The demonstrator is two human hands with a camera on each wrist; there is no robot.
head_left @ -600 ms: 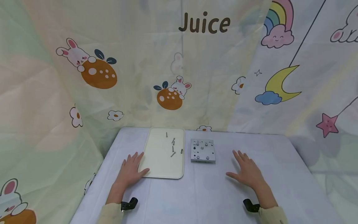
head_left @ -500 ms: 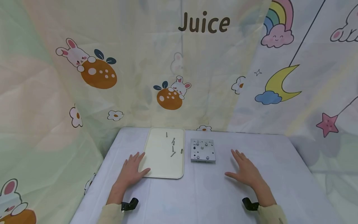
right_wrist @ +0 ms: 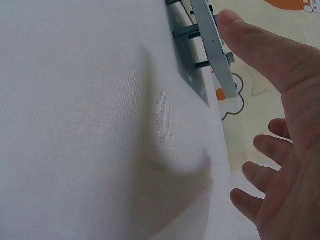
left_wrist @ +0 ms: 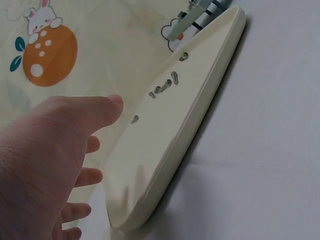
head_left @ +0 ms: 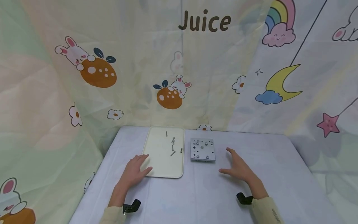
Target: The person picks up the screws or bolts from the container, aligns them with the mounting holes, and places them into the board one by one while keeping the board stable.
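A cream tray (head_left: 163,169) lies on the table, with several small metal screws (head_left: 172,148) scattered over its right and far part. To its right stands a square silver metal plate (head_left: 203,150) with holes and bolt heads; short posts under the plate (right_wrist: 215,50) show in the right wrist view. Over the tray's left edge hovers my left hand (head_left: 133,171), thumb and fingers apart, holding nothing. My right hand (head_left: 240,167) is in the air to the right of the plate, thumb apart from the slightly bent fingers, with nothing in it.
A white cloth covers the table (head_left: 195,199). Behind it and at the sides hangs a printed curtain (head_left: 134,62) with rabbits, oranges and a moon. Each wrist carries a black camera mount, such as the left mount (head_left: 132,206).
My right hand has moved left, closer to the metal plate, and its fingers have bent a little. My left hand has shifted slightly right over the tray. Screws and plate have stayed put.
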